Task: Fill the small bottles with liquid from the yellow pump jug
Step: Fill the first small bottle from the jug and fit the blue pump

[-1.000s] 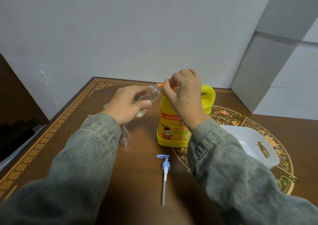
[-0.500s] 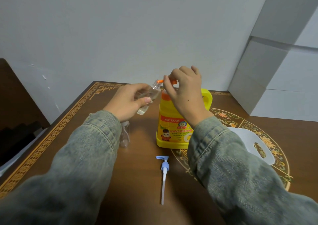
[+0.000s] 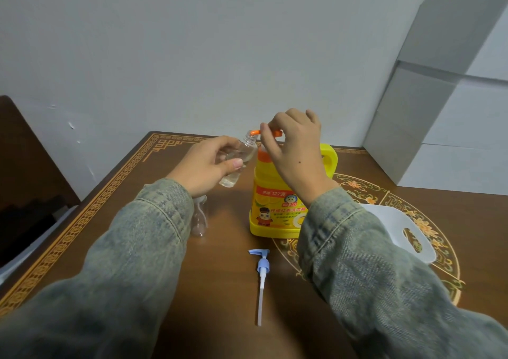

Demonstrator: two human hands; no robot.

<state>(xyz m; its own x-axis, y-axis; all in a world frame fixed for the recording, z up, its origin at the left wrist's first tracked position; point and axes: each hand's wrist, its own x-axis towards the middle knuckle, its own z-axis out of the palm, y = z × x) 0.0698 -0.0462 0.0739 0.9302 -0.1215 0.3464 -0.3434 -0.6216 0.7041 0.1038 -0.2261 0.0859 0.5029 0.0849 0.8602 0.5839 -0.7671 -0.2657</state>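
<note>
The yellow pump jug (image 3: pixel 275 210) stands upright on the wooden table (image 3: pixel 225 276). My right hand (image 3: pixel 295 150) rests on top of its orange pump head (image 3: pixel 257 132), fingers curled over it. My left hand (image 3: pixel 209 166) holds a small clear bottle (image 3: pixel 239 161) tilted, its open mouth right at the orange nozzle. A little clear liquid lies in the bottle's lower end. A second small clear bottle (image 3: pixel 199 218) stands on the table, partly hidden behind my left sleeve.
A loose blue and white pump with a long tube (image 3: pixel 261 273) lies on the table in front of the jug. A white plastic basket (image 3: pixel 406 235) sits to the right. White boxes (image 3: pixel 439 128) stand at the back right. The wall is close behind.
The pump head and my right hand have risen slightly. The view has shifted so the jug and hands sit lower in frame; the bottle stays at the nozzle.
</note>
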